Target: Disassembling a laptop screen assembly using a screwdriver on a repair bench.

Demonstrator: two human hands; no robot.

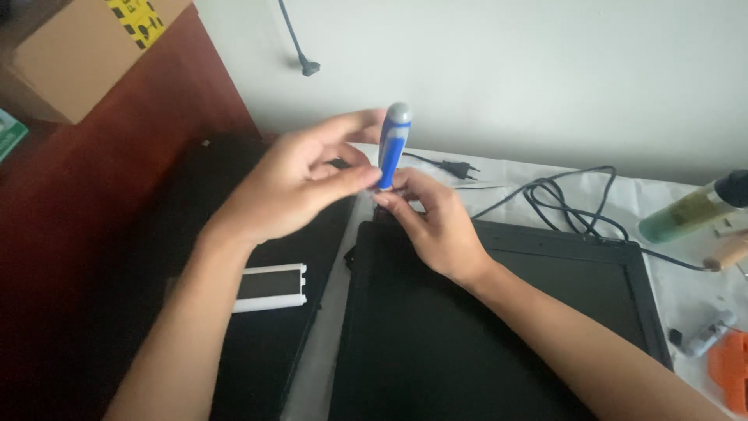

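Dim, flat daylight, no hard shadows. Wall (pixel 506 70) pale and evenly lit. Left edge falls into deep shade; black panel (pixel 467 343) shows no detail, no glare. Overall soft, slightly blurred; fine edges smeared.

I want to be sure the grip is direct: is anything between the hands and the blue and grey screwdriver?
Nothing visible. The left hand pinches the blue-and-grey plastic screwdriver handle directly; the right hand touches its lower end, above the flat black panel.
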